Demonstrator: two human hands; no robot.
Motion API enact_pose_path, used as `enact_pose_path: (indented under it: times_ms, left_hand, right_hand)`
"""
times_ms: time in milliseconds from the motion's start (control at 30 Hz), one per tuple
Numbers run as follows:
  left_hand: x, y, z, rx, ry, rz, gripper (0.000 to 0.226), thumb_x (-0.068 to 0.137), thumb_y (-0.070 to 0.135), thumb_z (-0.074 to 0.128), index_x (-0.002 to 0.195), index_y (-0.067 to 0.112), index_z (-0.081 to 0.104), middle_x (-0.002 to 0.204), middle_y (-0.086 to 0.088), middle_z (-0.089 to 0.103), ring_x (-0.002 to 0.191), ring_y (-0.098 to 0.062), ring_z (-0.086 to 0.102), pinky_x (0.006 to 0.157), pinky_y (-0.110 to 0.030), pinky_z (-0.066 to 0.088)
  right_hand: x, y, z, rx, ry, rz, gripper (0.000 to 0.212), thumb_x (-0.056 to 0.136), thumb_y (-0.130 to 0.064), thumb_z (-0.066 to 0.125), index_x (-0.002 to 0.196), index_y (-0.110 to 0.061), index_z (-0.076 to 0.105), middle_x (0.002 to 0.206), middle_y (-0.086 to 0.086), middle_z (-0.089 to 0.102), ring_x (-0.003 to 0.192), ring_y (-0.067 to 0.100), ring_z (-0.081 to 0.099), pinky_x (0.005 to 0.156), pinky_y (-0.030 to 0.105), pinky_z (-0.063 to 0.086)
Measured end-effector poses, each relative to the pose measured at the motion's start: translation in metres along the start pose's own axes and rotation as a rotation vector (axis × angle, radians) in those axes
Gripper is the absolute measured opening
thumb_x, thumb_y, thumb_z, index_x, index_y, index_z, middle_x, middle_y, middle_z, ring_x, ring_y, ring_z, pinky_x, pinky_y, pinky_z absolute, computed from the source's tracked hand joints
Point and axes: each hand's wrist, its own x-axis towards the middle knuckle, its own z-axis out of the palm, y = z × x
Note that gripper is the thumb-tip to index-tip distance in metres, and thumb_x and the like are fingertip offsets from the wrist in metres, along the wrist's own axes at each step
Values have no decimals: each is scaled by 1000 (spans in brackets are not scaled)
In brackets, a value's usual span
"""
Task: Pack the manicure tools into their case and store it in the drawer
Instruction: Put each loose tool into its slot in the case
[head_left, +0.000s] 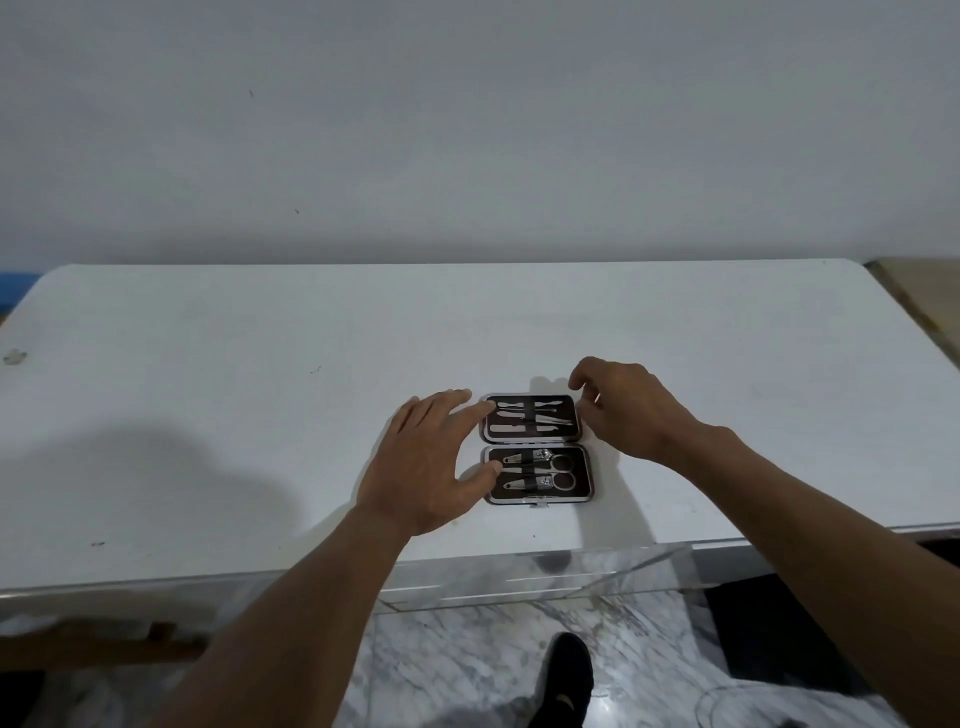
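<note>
A small dark manicure case (535, 447) lies open flat on the white table (260, 415), near its front edge. Several thin metal tools (530, 418) sit strapped in the far half. Scissors (558, 470) and clippers are strapped in the near half. My left hand (426, 462) lies at the case's left side with fingers straight, fingertips touching the far half's left rim and the thumb on the near half's left edge. My right hand (618, 405) hovers at the far half's right edge, fingers loosely curled, holding nothing that I can see.
A clear drawer (545, 577) stands pulled out under the table's front edge, right below the case. Marble floor and a dark shoe (566, 680) show beneath. A wooden surface (919, 301) adjoins the table's right end. The wall stands close behind the table.
</note>
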Motion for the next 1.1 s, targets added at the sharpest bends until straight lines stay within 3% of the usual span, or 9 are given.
enact_pose_path:
  times_ms: [100,233,433,600,700,800,900,967,1100]
  left_hand:
    - [0,0,0,2,-16,0,66,86,59,47,145,30,37,148,5,44,138,-13,35,117,-43,26]
    - [0,0,1,-4,-37,-11,68,87,61,46,145,26,36,149,5,43,139,-13,34,118,-43,25]
    - [-2,3,-1,-56,-56,-32,73,87,64,40,145,20,42,149,-4,42,140,-19,33,120,-40,17]
    - [4,16,-15,-65,-142,-156,82,79,72,36,144,22,47,142,-5,44,132,-24,36,112,-41,32]
    - [9,35,-27,-10,-229,-251,59,94,51,52,143,17,46,128,-5,47,120,-22,46,99,-33,39]
    - [14,47,-29,-129,-252,-375,31,98,27,56,120,6,59,112,-9,58,108,-26,57,85,-30,40]
    - [16,48,-29,-232,-205,-490,12,91,17,63,90,6,68,90,-6,70,93,-26,64,77,-28,44]
    - [17,47,-27,-304,-169,-552,16,86,11,65,70,9,62,79,-6,70,86,-27,65,73,-27,45]
    - [21,50,-23,-360,-120,-608,10,81,6,61,72,4,64,78,-8,71,85,-29,66,78,-36,52]
  right_hand:
    - [-11,2,1,72,-31,70,29,93,-21,56,120,-10,57,101,6,71,89,23,61,80,32,48]
    - [-25,3,5,289,-181,199,29,86,-23,66,111,-12,59,96,9,72,69,23,70,71,36,58]
    - [-36,2,14,297,-195,173,37,76,-8,71,112,-11,63,98,8,70,90,24,65,69,27,48]
    - [-38,5,14,382,-145,194,32,74,-4,72,104,-12,67,82,3,64,76,19,59,61,24,45]
    - [-35,5,15,391,-127,207,34,75,-4,73,108,-11,68,84,4,65,78,20,60,68,26,46]
    - [-32,4,16,396,-109,219,37,77,-3,73,113,-7,67,92,9,70,85,22,63,75,28,47]
    - [-32,4,15,399,-80,221,32,77,0,71,109,-4,69,92,11,74,85,22,65,79,28,49]
    - [-33,2,14,393,-83,212,26,76,2,69,101,-6,71,84,7,71,79,19,63,77,29,50]
    - [-33,-1,14,392,-103,211,26,72,4,65,86,-17,72,73,3,67,71,17,61,71,28,50]
